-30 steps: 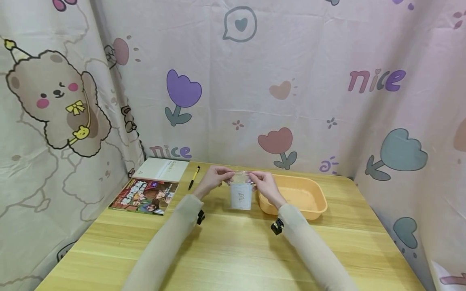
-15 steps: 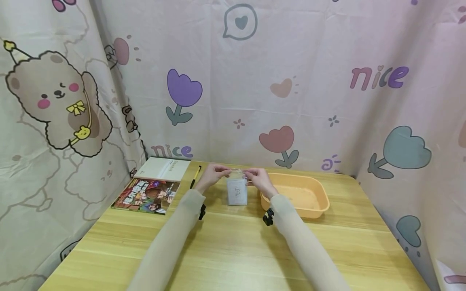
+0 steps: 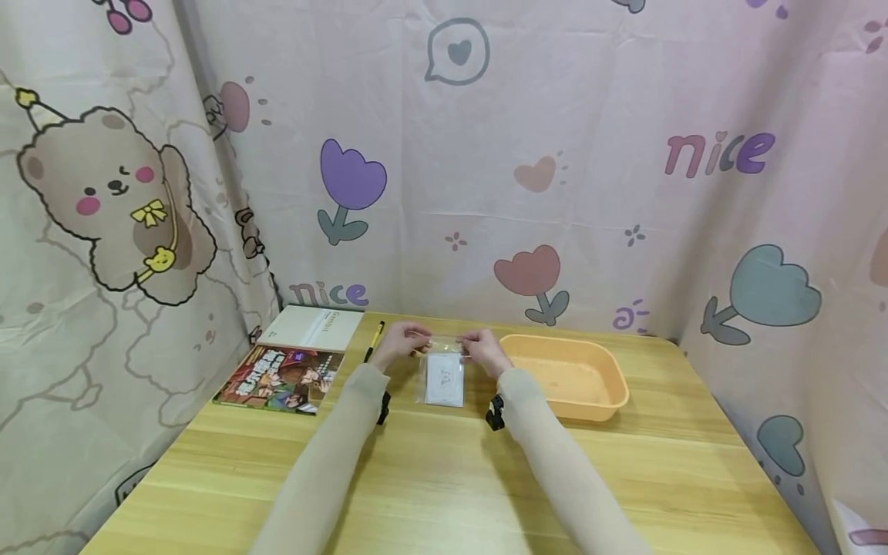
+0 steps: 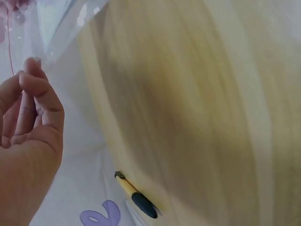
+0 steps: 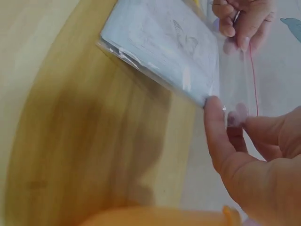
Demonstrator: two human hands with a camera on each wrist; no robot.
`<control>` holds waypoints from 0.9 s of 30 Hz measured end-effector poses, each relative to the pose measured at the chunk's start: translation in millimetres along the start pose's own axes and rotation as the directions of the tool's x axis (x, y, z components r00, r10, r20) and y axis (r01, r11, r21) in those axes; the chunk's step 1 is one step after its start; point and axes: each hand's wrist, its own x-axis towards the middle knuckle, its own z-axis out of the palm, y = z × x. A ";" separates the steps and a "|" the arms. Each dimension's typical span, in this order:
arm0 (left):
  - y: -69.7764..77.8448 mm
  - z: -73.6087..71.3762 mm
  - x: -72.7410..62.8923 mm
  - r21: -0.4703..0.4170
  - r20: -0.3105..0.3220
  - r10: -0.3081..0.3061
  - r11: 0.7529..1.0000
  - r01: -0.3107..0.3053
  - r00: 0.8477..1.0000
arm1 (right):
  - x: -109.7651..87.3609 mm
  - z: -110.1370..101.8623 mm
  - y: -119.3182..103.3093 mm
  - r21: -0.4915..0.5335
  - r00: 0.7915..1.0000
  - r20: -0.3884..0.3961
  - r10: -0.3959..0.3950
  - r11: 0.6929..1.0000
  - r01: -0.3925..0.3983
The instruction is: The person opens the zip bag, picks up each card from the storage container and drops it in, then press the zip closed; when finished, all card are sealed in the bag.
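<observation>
A clear zip-lock bag point(image 3: 422, 385) hangs between my two hands over the table, its flat front facing me. Inside it sits a white stack of cards or paper point(image 5: 160, 42) with a faint printed figure. A red line runs along the bag's clear upper strip in the right wrist view. My left hand point(image 3: 401, 343) pinches the top left corner. At the top right, my right hand point(image 3: 488, 351) grips the strip between thumb and fingers. The left wrist view shows the left hand's fingertips together at the plastic's edge.
An orange plastic basin point(image 3: 610, 385) stands right of the bag, behind the right forearm. On the left lie a colourful comic book point(image 3: 277, 378) and a white book point(image 3: 312, 327). A yellow and black pen point(image 4: 141, 200) lies near the left hand. A printed curtain surrounds the table.
Both hands have shifted left with the bag, the right hand more than the left, so they are closer together. The left hand now covers part of the pen in the head view.
</observation>
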 end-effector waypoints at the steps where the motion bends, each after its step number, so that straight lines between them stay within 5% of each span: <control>1: -1.4 -0.2 0.5 -0.018 0.005 -0.009 1.000 0.009 1.000 | 0.6 2.3 1.2 0.013 1.000 -0.021 0.001 1.000 -0.001; 8: -4.6 6.1 -2.4 -0.092 -0.035 -0.077 0.993 0.073 0.996 | 1.9 16.0 13.7 0.079 0.989 -0.147 -0.023 0.996 0.034; 15: -15.4 14.3 1.2 -0.166 -0.106 -0.176 0.974 0.157 0.979 | 0.6 21.0 30.6 0.003 0.975 -0.214 -0.053 0.998 0.055; 27: -5.4 14.4 -7.9 -0.149 -0.140 -0.187 0.975 0.166 0.972 | -5.2 18.6 17.7 -0.115 0.980 -0.153 -0.130 0.987 0.113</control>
